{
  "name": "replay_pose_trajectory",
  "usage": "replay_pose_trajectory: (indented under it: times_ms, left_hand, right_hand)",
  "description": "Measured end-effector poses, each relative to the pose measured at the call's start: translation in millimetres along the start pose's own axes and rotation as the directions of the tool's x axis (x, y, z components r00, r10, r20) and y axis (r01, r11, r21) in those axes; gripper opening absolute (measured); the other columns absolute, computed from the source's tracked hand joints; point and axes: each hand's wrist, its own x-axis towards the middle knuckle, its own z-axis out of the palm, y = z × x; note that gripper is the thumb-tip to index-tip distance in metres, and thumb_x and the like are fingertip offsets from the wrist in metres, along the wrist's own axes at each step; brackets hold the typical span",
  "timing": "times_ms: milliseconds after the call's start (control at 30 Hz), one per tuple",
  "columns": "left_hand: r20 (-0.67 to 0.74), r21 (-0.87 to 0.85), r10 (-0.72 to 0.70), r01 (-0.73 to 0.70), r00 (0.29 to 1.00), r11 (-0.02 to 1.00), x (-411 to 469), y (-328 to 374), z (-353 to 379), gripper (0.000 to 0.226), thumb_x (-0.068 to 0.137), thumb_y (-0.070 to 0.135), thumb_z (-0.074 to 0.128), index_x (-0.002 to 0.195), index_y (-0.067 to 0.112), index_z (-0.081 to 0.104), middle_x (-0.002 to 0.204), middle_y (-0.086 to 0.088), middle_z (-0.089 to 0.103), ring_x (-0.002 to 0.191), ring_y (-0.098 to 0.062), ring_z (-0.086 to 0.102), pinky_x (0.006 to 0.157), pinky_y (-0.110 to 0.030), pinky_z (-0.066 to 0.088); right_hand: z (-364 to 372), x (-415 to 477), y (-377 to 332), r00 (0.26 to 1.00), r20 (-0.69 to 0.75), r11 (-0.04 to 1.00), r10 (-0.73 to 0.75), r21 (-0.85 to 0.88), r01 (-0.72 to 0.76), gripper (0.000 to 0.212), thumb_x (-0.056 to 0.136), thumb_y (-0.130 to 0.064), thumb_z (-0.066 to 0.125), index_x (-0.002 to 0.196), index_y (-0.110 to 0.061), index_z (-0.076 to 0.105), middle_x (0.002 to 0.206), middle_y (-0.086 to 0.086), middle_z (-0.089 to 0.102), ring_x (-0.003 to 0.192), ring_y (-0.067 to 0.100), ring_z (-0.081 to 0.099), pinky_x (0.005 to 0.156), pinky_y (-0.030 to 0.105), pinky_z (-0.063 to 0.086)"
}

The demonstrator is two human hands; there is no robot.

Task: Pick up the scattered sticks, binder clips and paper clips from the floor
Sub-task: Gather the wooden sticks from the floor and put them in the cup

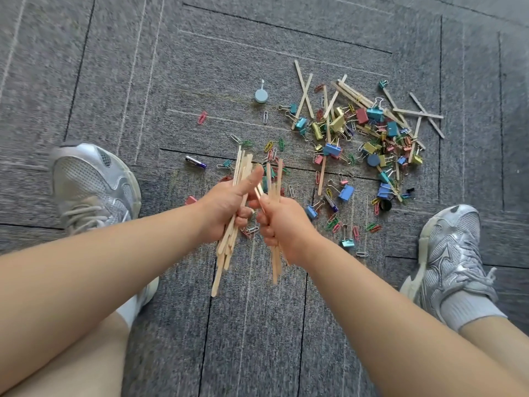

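Grey carpet floor [257, 339]. Left hand [226, 207] gripping stick bundle [226, 253]; right hand [282, 224] gripping second stick bundle [276, 265], near centre. Loose sticks [303, 87], binder clips [332, 149], paper clips [202, 117] scattered far right.

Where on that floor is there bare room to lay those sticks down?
The carpet nearest the person, between the left shoe and right shoe, is bare. So is the far-left stretch beyond the pink paper clip and blue round hook. The heap of binder clips, paper clips and sticks at right is crowded.
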Motion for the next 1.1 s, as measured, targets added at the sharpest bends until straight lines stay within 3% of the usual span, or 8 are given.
replay_pose_trajectory:
  times_ms: [167, 333, 433, 600, 767, 867, 1000, 1100]
  left_hand:
    - [-0.161, 0.197, 0.012, 0.021, 0.987, 0.980, 0, -5, -4, 0.038, 0.070, 0.045, 0.077, 0.079, 0.012, 0.059, 0.052, 0.002, 0.047, 0.039, -0.009, 0.030, 0.034, -0.018, 0.026]
    - [-0.422, 0.136, 0.037, 0.023, 0.906, 0.990, 12, 0, -19, 0.024, 0.089, 0.027, 0.058, 0.081, 0.004, 0.063, 0.059, -0.005, 0.057, 0.032, -0.008, 0.038, 0.033, -0.019, 0.031]
    - [-0.453, -0.026, -0.051, 0.044, 0.890, 0.999, 16, 6, -35, 0.023, 0.092, 0.026, 0.054, 0.080, 0.007, 0.058, 0.064, -0.002, 0.058, 0.037, -0.006, 0.037, 0.031, -0.018, 0.031]
    - [-0.452, -0.067, -0.107, 0.086, 0.886, 0.994, 15, 10, -44, 0.024, 0.092, 0.033, 0.056, 0.082, 0.012, 0.058, 0.074, 0.000, 0.059, 0.047, -0.006, 0.043, 0.039, -0.018, 0.039]
    - [-0.396, 0.052, -0.156, 0.192, 0.905, 0.980, 12, 6, -27, 0.030, 0.084, 0.043, 0.063, 0.078, 0.014, 0.058, 0.067, -0.001, 0.054, 0.056, -0.015, 0.050, 0.055, -0.026, 0.048]
    - [-0.290, -0.012, -0.201, 0.207, 0.936, 0.978, 9, 7, -16, 0.032, 0.085, 0.038, 0.066, 0.078, 0.009, 0.055, 0.067, -0.004, 0.055, 0.062, -0.018, 0.058, 0.070, -0.037, 0.060]
    - [-0.105, -0.081, -0.218, 0.210, 0.970, 0.974, 4, 10, -10, 0.030, 0.089, 0.030, 0.063, 0.077, 0.006, 0.051, 0.058, -0.003, 0.055, 0.046, -0.013, 0.060, 0.042, -0.023, 0.053]
    - [0.001, -0.049, -0.209, 0.209, 0.978, 0.977, 0, 11, -5, 0.036, 0.085, 0.043, 0.060, 0.082, 0.007, 0.053, 0.050, 0.004, 0.049, 0.035, -0.004, 0.040, 0.033, -0.014, 0.038]
  right_hand:
    - [28, 1, -9, 0.988, -0.021, 0.643, -0.151, -0.762, 0.082, 0.025, 0.090, -0.009, 0.043, 0.112, -0.010, 0.054, 0.086, 0.007, 0.057, 0.067, 0.019, 0.053, 0.046, 0.024, 0.038]
    - [29, -5, -9, 0.991, 0.129, 0.964, 0.026, -0.267, 0.010, 0.015, 0.088, 0.003, 0.050, 0.099, 0.000, 0.059, 0.081, 0.011, 0.058, 0.068, 0.018, 0.056, 0.069, 0.033, 0.052]
    - [8, -1, -16, 0.987, 0.130, 0.995, 0.096, 0.018, -0.099, 0.019, 0.091, 0.001, 0.046, 0.105, 0.005, 0.058, 0.087, 0.014, 0.060, 0.073, 0.021, 0.061, 0.071, 0.030, 0.055]
    - [-22, 9, -35, 0.993, -0.014, 0.993, 0.119, 0.000, -0.119, 0.022, 0.095, -0.004, 0.043, 0.110, 0.004, 0.058, 0.069, 0.003, 0.050, 0.050, 0.007, 0.040, 0.043, 0.015, 0.035]
    - [-16, 8, -50, 0.995, -0.065, 0.989, 0.074, 0.136, -0.065, 0.025, 0.099, -0.019, 0.045, 0.095, -0.001, 0.061, 0.080, 0.004, 0.040, 0.066, 0.012, 0.041, 0.060, 0.022, 0.043]
    - [-9, 6, -56, 0.985, -0.170, 0.995, 0.038, -0.087, -0.053, 0.026, 0.098, -0.024, 0.049, 0.098, -0.007, 0.070, 0.078, 0.004, 0.041, 0.067, 0.015, 0.040, 0.063, 0.026, 0.043]
    - [-5, 9, -60, 0.981, -0.174, 0.962, 0.082, -0.244, -0.123, 0.030, 0.101, -0.026, 0.043, 0.111, -0.009, 0.065, 0.072, 0.003, 0.042, 0.061, 0.013, 0.038, 0.061, 0.024, 0.036]
    - [-8, 12, -54, 0.994, -0.103, 0.995, 0.018, -0.099, -0.029, 0.019, 0.095, -0.021, 0.056, 0.100, -0.003, 0.058, 0.075, 0.005, 0.051, 0.060, 0.015, 0.052, 0.052, 0.021, 0.040]
